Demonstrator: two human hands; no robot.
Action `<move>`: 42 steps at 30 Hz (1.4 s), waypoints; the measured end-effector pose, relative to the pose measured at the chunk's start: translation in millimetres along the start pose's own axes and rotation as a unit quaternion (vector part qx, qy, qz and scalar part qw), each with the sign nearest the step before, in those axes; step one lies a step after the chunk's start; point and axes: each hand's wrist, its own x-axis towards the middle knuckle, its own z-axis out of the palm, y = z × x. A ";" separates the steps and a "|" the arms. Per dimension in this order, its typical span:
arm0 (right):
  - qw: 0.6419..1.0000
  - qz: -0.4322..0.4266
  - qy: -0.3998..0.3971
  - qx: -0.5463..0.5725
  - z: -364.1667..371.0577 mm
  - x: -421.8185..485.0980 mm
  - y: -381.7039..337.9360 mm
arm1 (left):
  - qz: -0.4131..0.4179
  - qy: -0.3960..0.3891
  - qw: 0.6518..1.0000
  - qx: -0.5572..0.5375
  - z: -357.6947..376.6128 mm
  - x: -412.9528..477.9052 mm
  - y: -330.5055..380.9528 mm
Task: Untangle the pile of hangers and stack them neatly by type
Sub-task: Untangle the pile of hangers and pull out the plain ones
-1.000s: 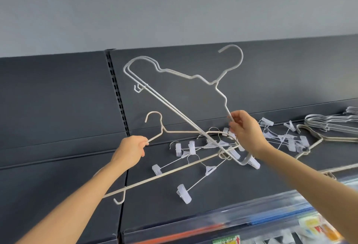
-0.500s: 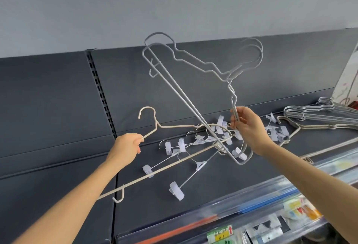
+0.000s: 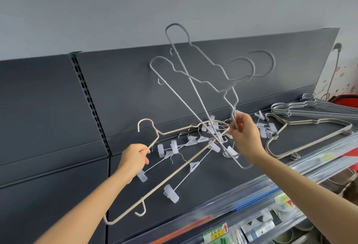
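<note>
Fingers (image 3: 239,125) of the right hand (image 3: 247,141) are curled round the necks of two grey wire coat hangers (image 3: 235,108), pinching them just below the hooks. The pair is raised above the shelf and fanned apart, hooks up and to the right, long bars slanting down past the wrist. Their lower corners reach into the tangle.

Fingers (image 3: 144,149) of the left hand (image 3: 133,158) are closed on the neck of a beige wire coat hanger (image 3: 164,181). Its hook stands above the fist. Its long bar runs low and left, ending at a small hook under the forearm, and its far shoulder is caught up in the tangle, where it crosses the grey pair.

Between the two hands lies a heap of thin wire clip hangers with clear plastic clips (image 3: 174,145), some resting on the dark grey shelf (image 3: 213,185), some hanging off the beige bar.

Farther right on the same shelf is a flat stack of grey wire hangers (image 3: 302,108) against the back panel. Just in front of it lies a stack of beige wire hangers (image 3: 313,143).

Along the shelf's front edge runs a clear plastic price rail (image 3: 290,181), with labels too blurred to read.
</note>
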 end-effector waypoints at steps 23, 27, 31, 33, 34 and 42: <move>0.987 0.029 0.032 0.156 -113.3 44.0 15.3 | 0.046 0.051 0.998 0.017 76.9 -14.6 93.9; 0.990 0.030 0.019 0.139 -162.9 58.5 34.3 | 0.072 0.090 0.991 0.062 102.1 -24.1 124.1; 0.997 -0.002 0.031 0.071 -210.5 69.0 55.6 | 0.104 0.094 0.986 0.094 127.9 -40.4 153.0; 0.998 -0.018 0.049 0.040 -234.1 75.1 63.7 | 0.120 0.100 0.981 0.113 140.5 -46.5 164.4; 0.997 -0.024 0.060 0.029 -245.6 78.8 67.4 | 0.126 0.103 0.979 0.121 146.7 -49.8 170.5; 0.992 -0.024 0.118 -0.031 -320.7 106.1 93.5 | 0.144 0.073 0.983 0.085 195.9 -59.7 216.1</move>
